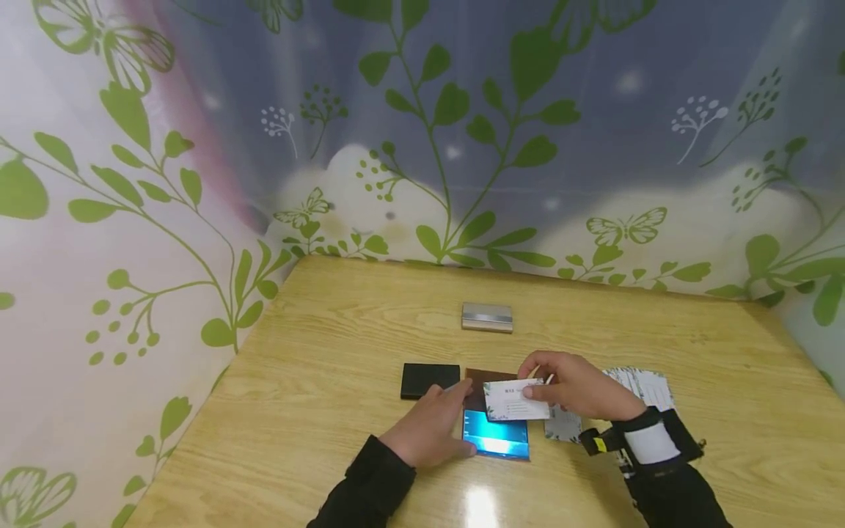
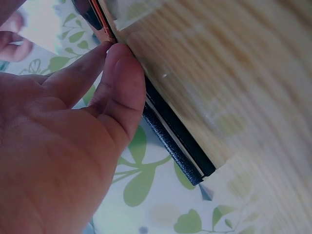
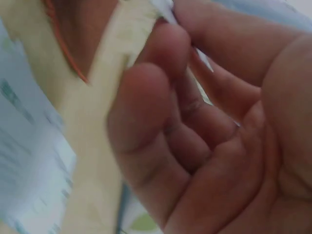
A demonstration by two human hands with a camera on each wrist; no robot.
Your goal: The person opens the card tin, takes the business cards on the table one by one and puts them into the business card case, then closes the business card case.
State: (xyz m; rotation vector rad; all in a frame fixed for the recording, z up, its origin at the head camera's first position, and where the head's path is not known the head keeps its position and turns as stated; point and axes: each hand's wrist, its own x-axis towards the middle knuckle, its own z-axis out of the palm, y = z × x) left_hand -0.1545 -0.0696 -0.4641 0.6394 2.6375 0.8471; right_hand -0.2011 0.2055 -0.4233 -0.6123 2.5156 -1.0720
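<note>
We find the right hand (image 1: 581, 385), its grip clamped on a white, leaf-printed rectangular card (image 1: 507, 408) above an open, shiny-lined brown case (image 1: 491, 434) on the wooden desk (image 1: 343, 352); the left hand (image 1: 429, 429), fingers apart, touches the case's edge, apparently to steady it.

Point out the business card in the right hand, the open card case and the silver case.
Business card (image 1: 511, 402): head view, printed face.
Open card case (image 1: 495, 433): head view, shiny blue inside.
Silver case (image 1: 487, 317): head view, top face.
</note>
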